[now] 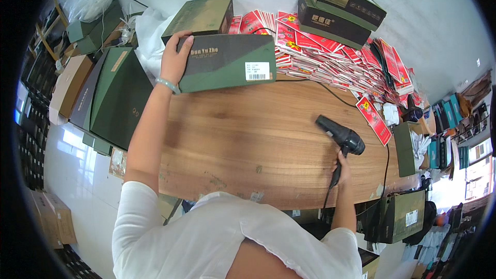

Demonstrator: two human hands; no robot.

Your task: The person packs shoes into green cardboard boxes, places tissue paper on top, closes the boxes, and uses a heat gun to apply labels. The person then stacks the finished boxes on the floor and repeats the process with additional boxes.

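A green and dark grey shoe box with a white barcode label stands toward the far side of the wooden table. My left hand grips its upper left corner, thumb across the front and fingers over the top edge. In my right hand is the handle of a black hair dryer, held over the table's right part. Its nozzle points up and to the left, toward the box but well apart from it. The dryer's cord hangs down past the table's front edge.
Behind lies a large heap of red printed cards, with two stacked boxes on it. Another green box sits behind the held one. Large boxes crowd the left side. A black cable crosses the wooden table.
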